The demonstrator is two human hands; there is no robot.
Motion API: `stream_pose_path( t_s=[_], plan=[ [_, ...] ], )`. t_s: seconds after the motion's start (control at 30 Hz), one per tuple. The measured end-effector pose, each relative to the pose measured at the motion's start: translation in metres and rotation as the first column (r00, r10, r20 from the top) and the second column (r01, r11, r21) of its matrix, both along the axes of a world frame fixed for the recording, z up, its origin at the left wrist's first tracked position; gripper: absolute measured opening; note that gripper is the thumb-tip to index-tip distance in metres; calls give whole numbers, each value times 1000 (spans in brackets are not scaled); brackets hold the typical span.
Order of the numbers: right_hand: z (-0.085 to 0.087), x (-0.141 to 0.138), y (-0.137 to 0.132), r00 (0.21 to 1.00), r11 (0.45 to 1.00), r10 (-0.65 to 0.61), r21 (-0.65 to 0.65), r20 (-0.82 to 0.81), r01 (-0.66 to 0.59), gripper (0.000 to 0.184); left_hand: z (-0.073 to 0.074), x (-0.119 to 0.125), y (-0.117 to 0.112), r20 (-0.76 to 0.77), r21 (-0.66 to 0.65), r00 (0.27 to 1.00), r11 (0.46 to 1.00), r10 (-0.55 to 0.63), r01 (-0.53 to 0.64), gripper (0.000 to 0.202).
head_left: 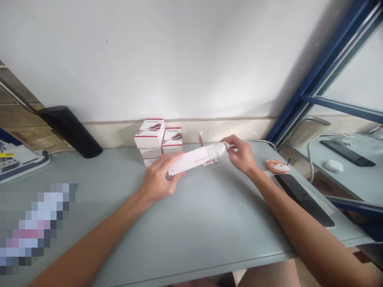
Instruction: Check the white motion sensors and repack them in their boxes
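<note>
My left hand grips the closed end of a long white cardboard box with red print, held tilted above the table. At the box's right end the flaps are open, and one flap stands up. A translucent plastic bag sticks out of that end; what is inside it is too blurred to tell. The fingers of my right hand pinch the bag's narrow tip. Behind my left hand, several white boxes with red and dark print stand stacked against the wall.
A black cylinder leans at the back left, near a white and grey device. A blurred-out flat object lies at the left. On the right are an orange animal-faced case and a dark phone-like slab, beside a blue-framed mirror.
</note>
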State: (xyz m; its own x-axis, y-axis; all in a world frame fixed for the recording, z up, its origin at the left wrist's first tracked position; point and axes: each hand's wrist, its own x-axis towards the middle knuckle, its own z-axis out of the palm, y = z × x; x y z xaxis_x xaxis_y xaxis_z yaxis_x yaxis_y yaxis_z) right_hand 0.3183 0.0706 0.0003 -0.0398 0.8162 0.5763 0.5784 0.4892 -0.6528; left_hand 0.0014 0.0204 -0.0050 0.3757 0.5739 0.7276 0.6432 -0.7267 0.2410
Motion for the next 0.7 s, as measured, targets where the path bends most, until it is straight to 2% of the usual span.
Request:
stream_pose_path(
  t_s=[0.07, 0.13, 0.2, 0.27, 0.37, 0.5, 0.6, 0.7],
  plan=[
    [0, 4, 6, 941, 986, 102, -95, -322, -140, 8, -1, 0, 1, 21, -4, 1000, 1000, 18, -18, 48],
    [0, 3, 9, 820, 952, 137, -155, -556, -264, 15, -2, 1, 1, 29, 5, 999, 1000, 17, -17, 47],
    [0, 0, 10, 706, 915, 91, -220, -702, -337, 19, -3, 2, 1, 31, 20, 999, 1000, 17, -17, 48],
    [0, -3, 11, 596, 887, -12, -283, -803, -364, 16, -3, 2, 0, 41, 35, 999, 999, 36, -37, 48],
    [2, -1, 14, 449, 874, -143, -325, -882, -361, 10, 1, 5, -4, 68, 93, 994, 992, 84, -90, 51],
    [5, 7, 19, 332, 899, -218, -321, -918, -298, 16, 12, 19, -10, 95, 221, 980, 957, 172, -190, 60],
    [6, 12, 21, 269, 922, -276, -333, -923, -198, 14, 22, 36, -5, -79, 246, 975, 952, 207, -182, 61],
    [4, 17, 24, 219, 931, -342, -361, -914, -50, 13, 31, 57, 13, -259, 236, 941, 959, 218, -157, 53]
  ],
)
